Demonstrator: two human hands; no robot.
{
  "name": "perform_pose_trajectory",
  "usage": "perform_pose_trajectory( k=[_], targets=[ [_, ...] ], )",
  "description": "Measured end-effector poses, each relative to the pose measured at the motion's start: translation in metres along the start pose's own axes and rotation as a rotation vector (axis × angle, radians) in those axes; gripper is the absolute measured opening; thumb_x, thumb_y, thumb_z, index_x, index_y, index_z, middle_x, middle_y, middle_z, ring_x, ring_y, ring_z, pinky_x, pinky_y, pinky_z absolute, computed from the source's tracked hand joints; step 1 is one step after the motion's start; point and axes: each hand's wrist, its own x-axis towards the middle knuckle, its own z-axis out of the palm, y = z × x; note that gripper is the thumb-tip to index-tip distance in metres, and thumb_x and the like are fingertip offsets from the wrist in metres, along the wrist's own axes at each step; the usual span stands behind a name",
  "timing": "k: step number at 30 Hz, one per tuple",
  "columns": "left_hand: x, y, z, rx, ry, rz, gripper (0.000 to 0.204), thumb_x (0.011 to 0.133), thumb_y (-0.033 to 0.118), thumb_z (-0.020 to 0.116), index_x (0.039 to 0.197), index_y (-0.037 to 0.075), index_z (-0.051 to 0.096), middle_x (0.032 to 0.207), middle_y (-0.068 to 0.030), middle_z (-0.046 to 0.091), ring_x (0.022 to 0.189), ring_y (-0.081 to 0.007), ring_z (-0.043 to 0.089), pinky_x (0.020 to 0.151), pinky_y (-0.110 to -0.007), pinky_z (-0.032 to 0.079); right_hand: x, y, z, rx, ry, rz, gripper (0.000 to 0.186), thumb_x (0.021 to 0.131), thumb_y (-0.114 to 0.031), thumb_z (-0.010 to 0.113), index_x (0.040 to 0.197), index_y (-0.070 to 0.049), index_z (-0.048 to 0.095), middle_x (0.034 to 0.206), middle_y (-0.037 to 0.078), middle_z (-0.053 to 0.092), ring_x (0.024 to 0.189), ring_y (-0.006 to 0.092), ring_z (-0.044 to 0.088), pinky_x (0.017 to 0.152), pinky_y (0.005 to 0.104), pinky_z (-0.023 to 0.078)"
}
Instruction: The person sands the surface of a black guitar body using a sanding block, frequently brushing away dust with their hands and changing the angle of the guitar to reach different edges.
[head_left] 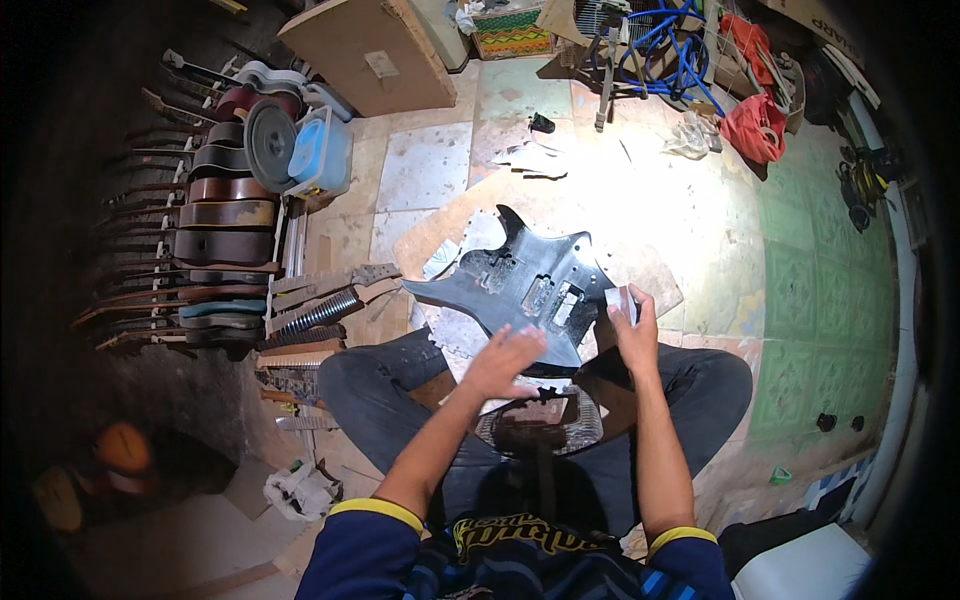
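A black electric guitar body (510, 290) with pointed horns and cut-out cavities lies in front of me, its surface dusty grey in places. My left hand (507, 362), slightly blurred, rests with spread fingers on or just over its near edge; I see nothing held in it. At the body's right edge, my right hand (635, 325) pinches a small pale folded piece of sandpaper (621, 300) between thumb and fingers. Beneath the body are a brown board (420, 235) and some papers. A dark wooden piece with a jagged pale edge (580, 425) sits between my legs.
Several guitars (225, 215) stand in a row at the left, beside a plastic tub (325, 155). Guitar necks and a saw-like tool (315, 312) lie left of my knee. Far off are a cardboard panel (375, 60), a coiled blue hose (665, 55) and a red bag (752, 128).
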Motion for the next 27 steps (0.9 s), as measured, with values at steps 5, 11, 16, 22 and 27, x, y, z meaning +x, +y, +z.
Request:
perform_pose_trajectory(
  k=[5, 11, 16, 22, 27],
  targets=[
    [-0.022, -0.087, -0.023, 0.113, 0.346, -0.777, 0.091, 0.082, 0.053, 0.075, 0.152, 0.003, 0.044, 0.16, -0.0181, 0.042, 0.152, -0.0361, 0.031, 0.125, -0.056, 0.018, -0.006, -0.001, 0.002, 0.051, -0.042, 0.057, 0.052, 0.089, -0.013, 0.076, 0.132, 0.005, 0.055, 0.131, 0.024, 0.063, 0.124, 0.0328, 0.06, 0.106, 0.0397, 0.045],
    [0.009, -0.035, -0.011, 0.086, 0.402, -0.747, 0.098, 0.081, 0.055, 0.073, 0.154, 0.0, 0.039, 0.161, -0.0212, 0.037, 0.152, -0.0381, 0.03, 0.124, -0.058, 0.019, 0.001, 0.003, -0.001, -0.015, -0.024, 0.021, 0.052, 0.088, -0.013, 0.076, 0.133, 0.005, 0.055, 0.132, 0.024, 0.062, 0.124, 0.0318, 0.06, 0.106, 0.039, 0.044],
    [0.005, -0.039, -0.028, 0.063, 0.149, -0.474, 0.098, 0.081, 0.058, 0.073, 0.156, 0.005, 0.038, 0.163, -0.0179, 0.036, 0.154, -0.0344, 0.027, 0.124, -0.06, 0.017, -0.001, -0.002, 0.001, 0.03, -0.029, 0.059, 0.052, 0.088, -0.012, 0.076, 0.132, 0.005, 0.055, 0.131, 0.024, 0.063, 0.123, 0.0319, 0.06, 0.107, 0.0391, 0.044],
    [0.002, -0.062, -0.032, 0.216, 0.4, -0.945, 0.097, 0.082, 0.054, 0.074, 0.157, 0.005, 0.037, 0.165, -0.0164, 0.033, 0.156, -0.0341, 0.022, 0.125, -0.058, 0.012, -0.003, 0.001, 0.009, 0.048, -0.052, 0.053, 0.052, 0.088, -0.012, 0.076, 0.132, 0.004, 0.055, 0.13, 0.024, 0.063, 0.123, 0.0325, 0.061, 0.106, 0.0396, 0.044],
    [0.006, -0.029, -0.036, 0.039, 0.031, -0.378, 0.098, 0.084, 0.055, 0.072, 0.159, 0.005, 0.033, 0.166, -0.0191, 0.031, 0.155, -0.0368, 0.022, 0.125, -0.057, 0.014, 0.002, 0.01, 0.006, 0.019, -0.038, 0.043, 0.052, 0.088, -0.013, 0.076, 0.132, 0.004, 0.055, 0.13, 0.024, 0.063, 0.123, 0.0336, 0.061, 0.107, 0.0406, 0.044]
  ],
)
